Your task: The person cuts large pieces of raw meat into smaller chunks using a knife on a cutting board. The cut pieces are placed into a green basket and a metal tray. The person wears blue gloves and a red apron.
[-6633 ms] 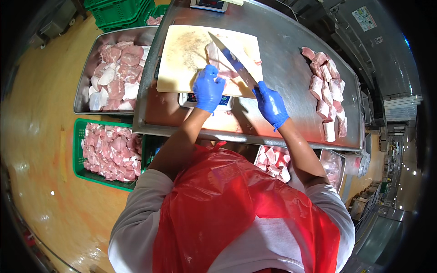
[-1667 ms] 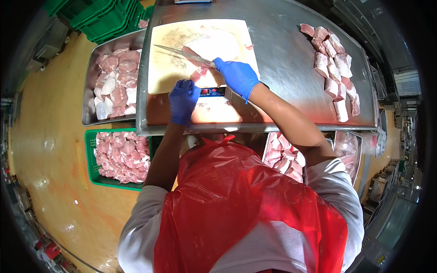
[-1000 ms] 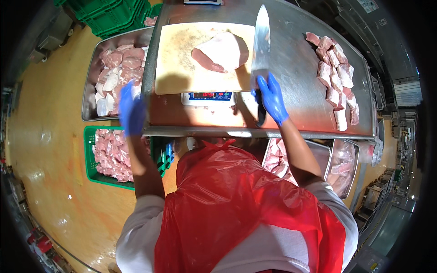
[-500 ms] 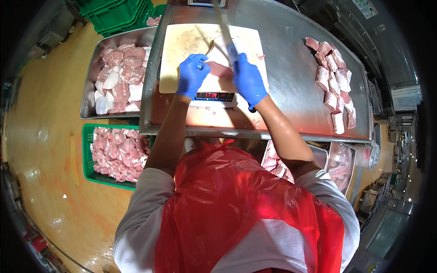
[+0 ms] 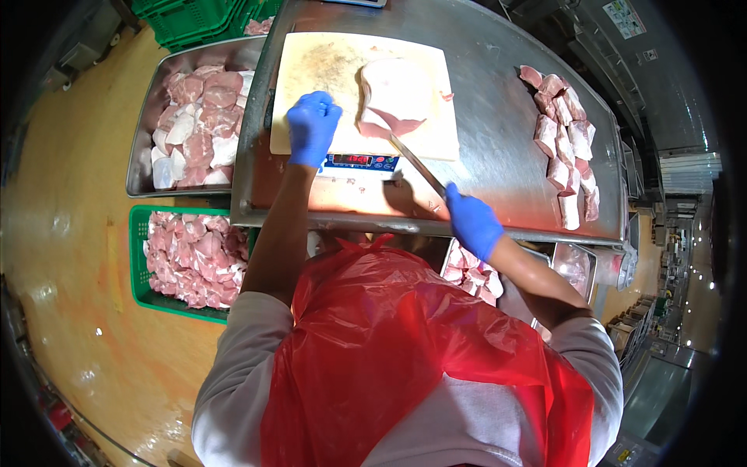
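Observation:
My left hand [image 5: 313, 126], in a blue glove, is closed over the left part of the pale cutting board [image 5: 303, 66]; anything inside its fingers is hidden. To its right lies a thick slab of pale pink meat [image 5: 393, 93] with a white fatty top. My right hand [image 5: 473, 219], also gloved, grips a long knife [image 5: 420, 167] near the table's front edge, its blade pointing up-left to the lower edge of the meat. Below the board a scale [image 5: 358, 162] shows a lit display.
The steel table [image 5: 498, 70] carries cut meat chunks [image 5: 566, 144] on the right. At left are a steel tub of meat [image 5: 140, 148] and a green basket of smaller pieces [image 5: 140, 257], with stacked green crates [image 5: 179, 19] behind. More meat containers [image 5: 475, 272] sit below the table.
Since half a second ago, my left hand has moved left, off the meat, and my right hand has drawn the knife down and right toward me, its tip now at the meat's lower edge.

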The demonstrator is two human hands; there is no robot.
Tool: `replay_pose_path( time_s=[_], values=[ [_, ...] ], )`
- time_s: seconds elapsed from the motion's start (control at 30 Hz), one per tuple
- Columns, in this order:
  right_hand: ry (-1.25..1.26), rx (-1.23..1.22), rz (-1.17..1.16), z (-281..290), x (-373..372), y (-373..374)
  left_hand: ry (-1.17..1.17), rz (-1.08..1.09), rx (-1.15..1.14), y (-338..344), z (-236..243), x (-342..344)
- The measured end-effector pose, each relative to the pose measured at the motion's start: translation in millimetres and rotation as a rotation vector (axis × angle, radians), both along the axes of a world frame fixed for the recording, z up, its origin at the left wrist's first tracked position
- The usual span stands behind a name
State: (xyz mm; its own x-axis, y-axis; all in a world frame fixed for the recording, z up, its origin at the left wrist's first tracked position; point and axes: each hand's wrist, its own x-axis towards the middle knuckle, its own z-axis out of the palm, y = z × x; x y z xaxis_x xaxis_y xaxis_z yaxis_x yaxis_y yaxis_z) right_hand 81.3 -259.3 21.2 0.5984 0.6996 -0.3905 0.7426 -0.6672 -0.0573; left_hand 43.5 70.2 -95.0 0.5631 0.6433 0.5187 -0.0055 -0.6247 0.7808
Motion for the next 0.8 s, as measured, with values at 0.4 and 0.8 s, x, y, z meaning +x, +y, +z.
replay_pose_path(
  time_s=[0.4, 0.8],
  values=[
    [-0.228, 0.461, 0.016, 14.5, 33.6, 43.7, 0.25, -0.034, 0.156, -91.5, 30.2, 0.0],
    [-0.152, 0.206, 0.185, -20.9, 55.5, 72.7, 0.083, -0.065, 0.195, -67.2, -7.5, -26.0]
  ],
)
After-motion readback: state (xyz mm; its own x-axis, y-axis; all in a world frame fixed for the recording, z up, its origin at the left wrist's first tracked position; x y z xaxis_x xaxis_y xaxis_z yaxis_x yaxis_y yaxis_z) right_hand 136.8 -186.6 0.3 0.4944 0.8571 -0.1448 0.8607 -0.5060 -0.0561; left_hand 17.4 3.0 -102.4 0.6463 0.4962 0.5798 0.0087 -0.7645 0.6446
